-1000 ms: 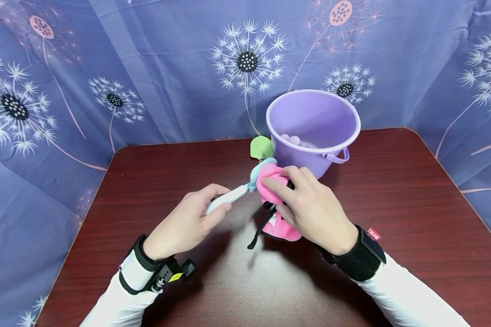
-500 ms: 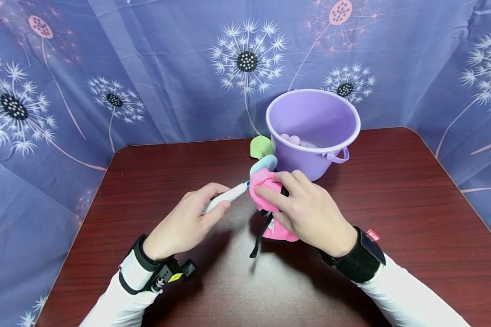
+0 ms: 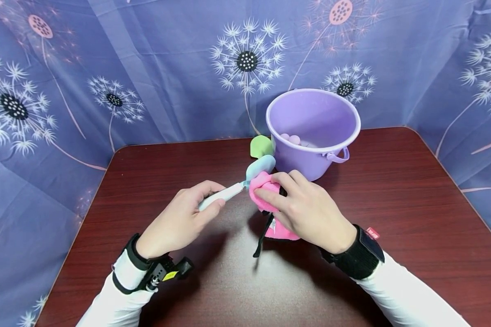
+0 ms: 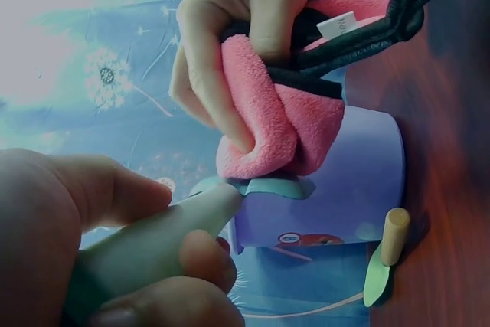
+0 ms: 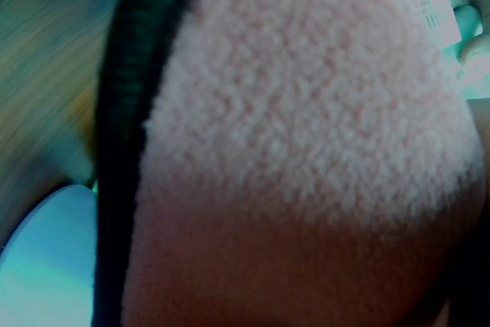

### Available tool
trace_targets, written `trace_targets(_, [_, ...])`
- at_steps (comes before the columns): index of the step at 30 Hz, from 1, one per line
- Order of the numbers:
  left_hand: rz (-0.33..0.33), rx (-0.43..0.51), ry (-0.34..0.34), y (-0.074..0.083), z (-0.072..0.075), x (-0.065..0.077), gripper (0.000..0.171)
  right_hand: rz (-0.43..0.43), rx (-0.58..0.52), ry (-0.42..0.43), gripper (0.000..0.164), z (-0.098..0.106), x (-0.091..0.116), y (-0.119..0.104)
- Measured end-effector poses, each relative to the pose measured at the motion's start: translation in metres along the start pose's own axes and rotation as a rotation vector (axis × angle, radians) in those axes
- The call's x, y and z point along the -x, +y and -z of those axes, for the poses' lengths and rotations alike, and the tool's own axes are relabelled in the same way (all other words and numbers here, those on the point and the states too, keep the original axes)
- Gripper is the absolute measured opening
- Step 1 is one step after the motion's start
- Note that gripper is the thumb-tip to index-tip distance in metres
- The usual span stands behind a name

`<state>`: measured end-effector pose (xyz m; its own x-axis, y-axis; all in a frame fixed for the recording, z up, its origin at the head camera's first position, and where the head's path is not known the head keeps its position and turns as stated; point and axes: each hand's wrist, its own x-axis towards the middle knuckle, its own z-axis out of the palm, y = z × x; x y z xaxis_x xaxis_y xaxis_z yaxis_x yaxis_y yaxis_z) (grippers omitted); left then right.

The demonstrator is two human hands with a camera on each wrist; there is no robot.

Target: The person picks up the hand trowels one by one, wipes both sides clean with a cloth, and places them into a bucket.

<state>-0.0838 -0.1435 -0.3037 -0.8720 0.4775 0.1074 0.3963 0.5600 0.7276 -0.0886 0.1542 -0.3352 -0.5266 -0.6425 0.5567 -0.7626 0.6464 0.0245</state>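
Note:
My left hand (image 3: 177, 218) grips the white handle of a small hand shovel (image 3: 220, 198), whose pale blue blade points up and to the right. A pink terry cloth (image 3: 265, 193) with black edging and a black hanging loop is bunched in my right hand (image 3: 307, 209). The fingers pinch the cloth against the shovel where handle and blade meet, covering part of the blade. In the left wrist view, the folded cloth (image 4: 264, 120) sits right over the blue blade (image 4: 279, 188). Cloth fills most of the right wrist view, hiding the fingers.
A purple bucket (image 3: 296, 164) stands behind the hands, with a few pale pink balls (image 3: 294, 140) inside. Beside it lies a green-bladed trowel (image 3: 261, 146) with a wooden handle (image 4: 395, 237). A flowered blue curtain (image 3: 167, 91) hangs behind the dark red-brown table (image 3: 417, 190).
The cloth has slid down and left from the blade towards the shovel's neck, exposing more blue blade. Just now my left hand has shifted slightly left with the shovel.

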Motion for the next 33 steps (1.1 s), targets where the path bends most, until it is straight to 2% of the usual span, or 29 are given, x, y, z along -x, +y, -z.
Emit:
trace_targets(7, [0.029, 0.015, -0.001, 0.001, 0.005, 0.002, 0.014, -0.046, -0.009, 0.019, 0.048, 0.002, 0.0, 0.005])
trace_targets(15, [0.013, 0.02, 0.013, 0.002, 0.008, 0.003, 0.015, -0.119, 0.003, 0.045, 0.04, 0.003, 0.002, 0.009])
trace_targets(22, [0.003, 0.012, 0.028, 0.001, 0.011, 0.004, 0.015, -0.198, -0.014, 0.046, 0.045, 0.004, 0.003, 0.013])
trace_targets(33, [0.004, 0.001, 0.033, 0.001, 0.013, 0.005, 0.013, -0.261, 0.008, 0.052, 0.049, 0.003, 0.005, 0.016])
